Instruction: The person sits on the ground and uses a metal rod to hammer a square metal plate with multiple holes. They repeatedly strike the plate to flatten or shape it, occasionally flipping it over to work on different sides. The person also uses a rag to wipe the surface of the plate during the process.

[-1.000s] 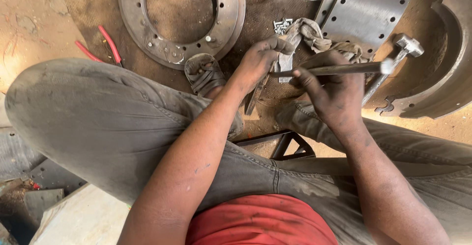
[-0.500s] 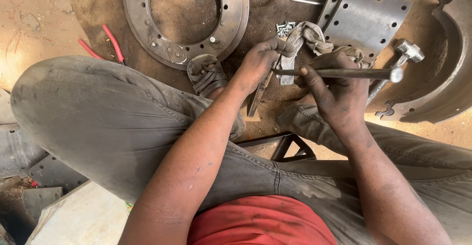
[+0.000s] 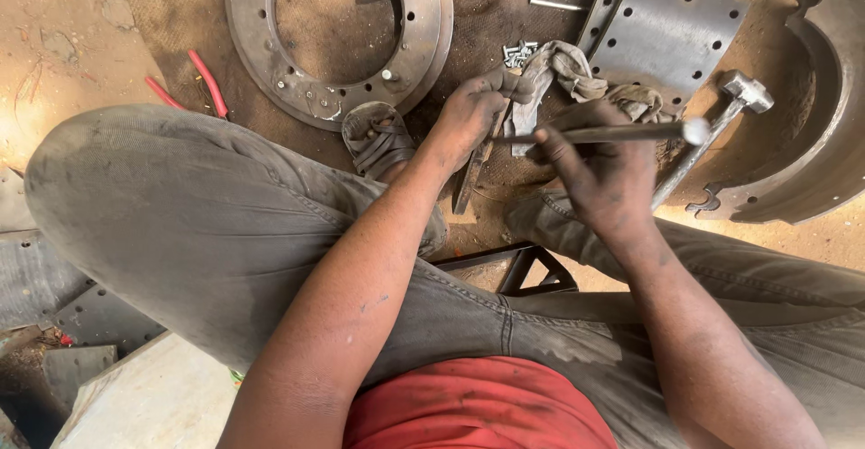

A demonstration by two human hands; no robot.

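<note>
left hand (image 3: 470,116) closed on flat metal bar (image 3: 467,183) beside grey rag (image 3: 559,66); right hand (image 3: 599,174) grips steel rod (image 3: 622,132) | hammer (image 3: 712,129) on dirt ground (image 3: 72,44), just beside

Dirt-floor repair workshop: brake shoes (image 3: 662,30), hammer (image 3: 721,120)

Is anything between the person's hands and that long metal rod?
Nothing visible. The right hand is closed around the metal rod, holding it directly. The left hand grips a grey rag and a flat metal piece beside the rod's near end.
</note>
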